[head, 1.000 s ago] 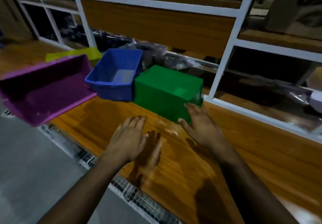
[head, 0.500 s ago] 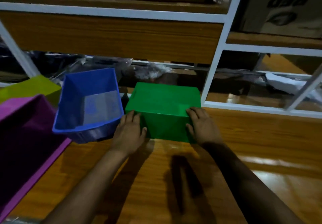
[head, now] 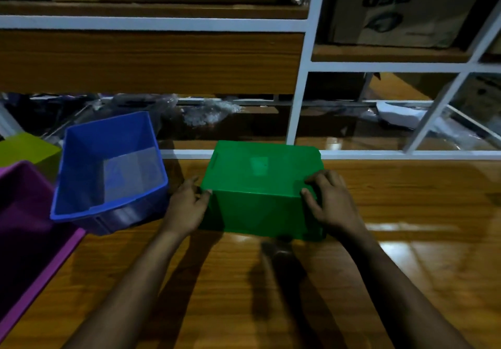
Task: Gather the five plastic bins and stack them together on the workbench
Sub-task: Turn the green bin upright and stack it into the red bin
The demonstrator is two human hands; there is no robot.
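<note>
Two hands hold an upside-down green bin on the wooden workbench.

The workbench fills the near part of the view, with a white shelf frame along its far edge. At the far left lies the purple bin, open side up, and just behind it a yellow-green bin shows only a corner. The blue bin stands next, open upward and turned a little, its near end touching the purple one. The green bin sits in the middle, bottom side up, with its long axis running left to right. The left hand presses its left end, fingers curled narrowly around the corner. The right hand grips the right end, its fingers bent over the top edge.
</note>
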